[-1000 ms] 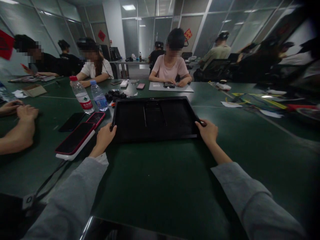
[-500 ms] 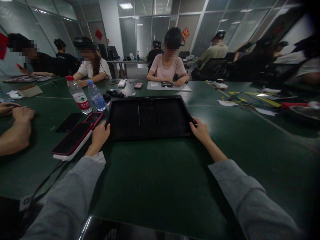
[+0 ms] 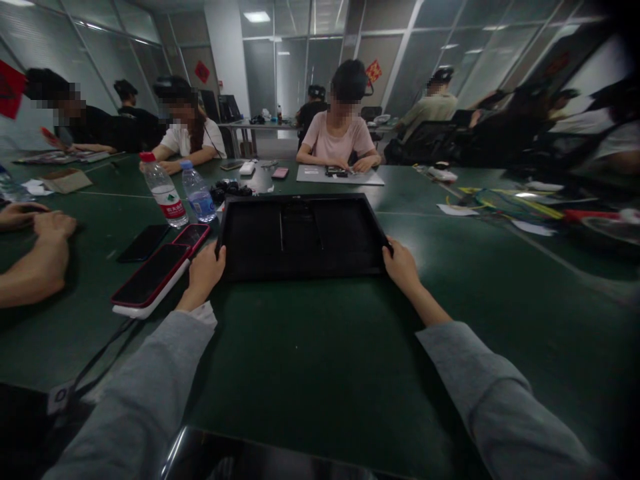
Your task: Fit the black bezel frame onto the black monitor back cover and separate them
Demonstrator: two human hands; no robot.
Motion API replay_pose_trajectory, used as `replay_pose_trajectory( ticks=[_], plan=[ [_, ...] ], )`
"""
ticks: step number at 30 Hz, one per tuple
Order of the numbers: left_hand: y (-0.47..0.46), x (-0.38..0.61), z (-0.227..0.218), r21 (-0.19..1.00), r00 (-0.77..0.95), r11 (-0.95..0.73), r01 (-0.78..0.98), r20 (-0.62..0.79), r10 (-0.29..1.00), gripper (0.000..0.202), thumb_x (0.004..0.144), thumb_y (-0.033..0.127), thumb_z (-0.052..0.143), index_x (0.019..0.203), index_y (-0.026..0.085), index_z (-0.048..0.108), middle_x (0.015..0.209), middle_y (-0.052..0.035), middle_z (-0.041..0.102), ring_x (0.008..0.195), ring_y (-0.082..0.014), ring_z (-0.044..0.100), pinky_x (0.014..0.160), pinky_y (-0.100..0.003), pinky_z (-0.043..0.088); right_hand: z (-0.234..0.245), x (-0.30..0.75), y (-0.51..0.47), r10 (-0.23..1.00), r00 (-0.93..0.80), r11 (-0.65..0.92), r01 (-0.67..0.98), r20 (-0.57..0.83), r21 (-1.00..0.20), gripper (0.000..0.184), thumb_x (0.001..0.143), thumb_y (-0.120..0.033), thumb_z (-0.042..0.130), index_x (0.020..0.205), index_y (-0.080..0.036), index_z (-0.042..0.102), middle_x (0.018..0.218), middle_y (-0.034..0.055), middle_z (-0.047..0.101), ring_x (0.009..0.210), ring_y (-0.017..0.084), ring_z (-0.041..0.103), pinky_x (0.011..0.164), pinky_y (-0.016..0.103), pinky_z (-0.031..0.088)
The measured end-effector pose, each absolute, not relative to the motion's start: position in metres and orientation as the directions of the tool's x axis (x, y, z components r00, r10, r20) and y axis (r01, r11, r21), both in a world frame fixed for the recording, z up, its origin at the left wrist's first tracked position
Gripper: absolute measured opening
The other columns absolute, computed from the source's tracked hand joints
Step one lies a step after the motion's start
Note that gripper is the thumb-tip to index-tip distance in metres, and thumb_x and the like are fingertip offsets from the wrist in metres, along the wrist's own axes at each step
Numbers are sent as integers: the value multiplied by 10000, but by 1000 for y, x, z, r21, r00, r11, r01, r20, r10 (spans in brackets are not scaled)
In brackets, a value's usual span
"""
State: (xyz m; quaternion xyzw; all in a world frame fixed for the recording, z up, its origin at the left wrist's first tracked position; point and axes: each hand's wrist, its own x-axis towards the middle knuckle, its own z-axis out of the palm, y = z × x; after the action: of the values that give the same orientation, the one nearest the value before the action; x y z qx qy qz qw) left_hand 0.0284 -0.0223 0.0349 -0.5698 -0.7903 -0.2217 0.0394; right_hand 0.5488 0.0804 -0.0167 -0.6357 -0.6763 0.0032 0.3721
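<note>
A flat black rectangular panel, like a monitor back shell, lies on the green table in front of me. My left hand grips its near left corner, fingers curled round the edge. At the near right corner, my right hand is closed on the rim. Both arms wear grey sleeves.
Left of the panel lie a red-cased phone on a white box, a second red phone and a black phone. Two water bottles stand behind them. A neighbour's arms rest at left. Cables lie at right. People sit across.
The panel, held at both near corners, has shifted a little to the left and away from me. My hands moved with it.
</note>
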Motion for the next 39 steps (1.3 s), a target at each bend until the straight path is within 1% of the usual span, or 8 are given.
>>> replay_pose_trajectory(
  ticks=[7,16,18,21,25,30,34,39],
  plan=[
    [-23,27,36,270,-326,242,932,331,886,563,1087,434,376,1451,97,641,1351,-240,723,1200,-397,712,996,-501,555,-22,553,85,850,107,216,823,516,-526,576,964,-380,445,1434,-108,635,1365,223,704,1267,368,664,1147,587,483],
    [-20,21,25,414,-343,166,895,402,849,534,1045,428,459,1428,117,664,1346,-230,728,1240,-387,689,1067,-528,523,-19,558,87,894,114,215,740,433,-637,639,919,-474,527,1431,-102,621,1278,232,710,1174,358,667,1092,566,506],
    [-21,22,26,412,-339,140,900,460,821,532,1035,417,458,1418,113,668,1361,-237,711,1271,-391,660,1084,-542,503,-15,555,82,875,133,202,773,466,-601,656,920,-472,520,1455,-100,593,1292,241,687,1218,377,622,1102,611,472],
    [-24,31,31,363,-323,121,924,572,753,554,1024,418,468,1439,101,653,1408,-256,666,1322,-421,598,1108,-597,451,-7,541,69,811,131,174,876,570,-450,684,944,-468,506,1526,-111,524,1404,261,595,1343,425,496,1112,694,394],
    [-29,53,37,295,-211,8,955,663,718,554,1044,454,468,1464,136,641,1441,-228,649,1354,-413,551,1144,-603,385,5,508,47,771,16,217,934,637,-285,695,1013,-483,440,1623,-150,412,1535,246,475,1419,422,398,1133,687,343],
    [-30,74,29,195,4,-152,969,602,798,608,1060,511,464,1542,154,560,1500,-213,613,1382,-386,522,1156,-572,379,6,479,36,788,-141,303,936,599,-178,692,1056,-502,385,1675,-201,317,1582,222,425,1447,392,371,1148,631,352],
    [-27,75,24,159,79,-184,970,510,857,660,1048,522,509,1591,147,496,1573,-212,547,1428,-385,483,1152,-554,404,2,475,37,801,-171,295,947,574,-129,658,1066,-526,371,1654,-229,361,1599,220,403,1449,395,374,1140,628,353],
    [-28,74,27,153,112,-211,966,488,866,593,1029,495,570,1535,187,565,1546,-186,575,1418,-367,501,1153,-549,414,3,474,35,795,-184,300,947,578,-111,632,1066,-529,382,1610,-210,428,1598,223,409,1427,389,401,1144,616,349]
  ],
)
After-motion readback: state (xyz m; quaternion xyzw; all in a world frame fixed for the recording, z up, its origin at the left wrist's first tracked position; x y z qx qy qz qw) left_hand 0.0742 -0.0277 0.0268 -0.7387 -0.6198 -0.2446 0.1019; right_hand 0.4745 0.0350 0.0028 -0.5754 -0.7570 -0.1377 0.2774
